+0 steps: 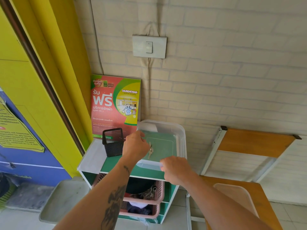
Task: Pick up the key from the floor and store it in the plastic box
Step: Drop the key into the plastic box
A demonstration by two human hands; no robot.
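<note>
A clear plastic box [180, 136] without its lid stands on top of a green and white shelf unit [93, 156]. My left hand [135, 146] is over the box's left edge and pinches a small bunch of silver keys [150, 150], which dangles inside the box just above its floor. My right hand [176, 169] grips the box's near rim at the front right corner.
A black mesh pen holder [113, 141] stands left of the box, with a red and green poster [114, 105] leaning on the brick wall behind. Pink baskets [156, 195] fill the shelves below. The clear lid [235, 196] lies on a wooden chair [254, 143] at right.
</note>
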